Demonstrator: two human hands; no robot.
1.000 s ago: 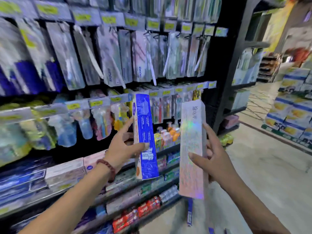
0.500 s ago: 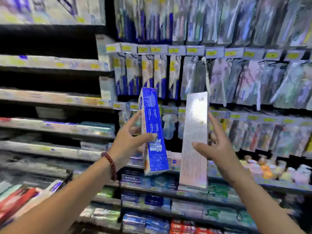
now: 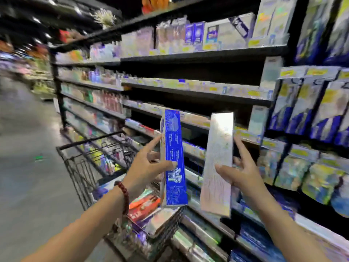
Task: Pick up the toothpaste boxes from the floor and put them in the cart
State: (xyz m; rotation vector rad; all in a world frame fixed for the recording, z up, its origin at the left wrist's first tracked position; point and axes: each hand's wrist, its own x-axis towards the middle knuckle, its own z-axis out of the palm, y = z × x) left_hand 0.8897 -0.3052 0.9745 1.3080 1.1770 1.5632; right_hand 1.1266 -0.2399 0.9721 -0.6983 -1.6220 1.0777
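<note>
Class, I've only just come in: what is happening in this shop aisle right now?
A person stands by the shop shelves holding two toothpaste boxes upright. The left hand grips the blue box; the right hand grips the white box. Below and left of the hands is a wire cart that already holds several boxes. Neither held box is in the cart yet.

Left hand [image 3: 149,167], right hand [image 3: 243,173] gripping

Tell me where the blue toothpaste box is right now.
Head view, centre: the blue toothpaste box stands upright in the left hand, above the cart, beside the white box.
</note>
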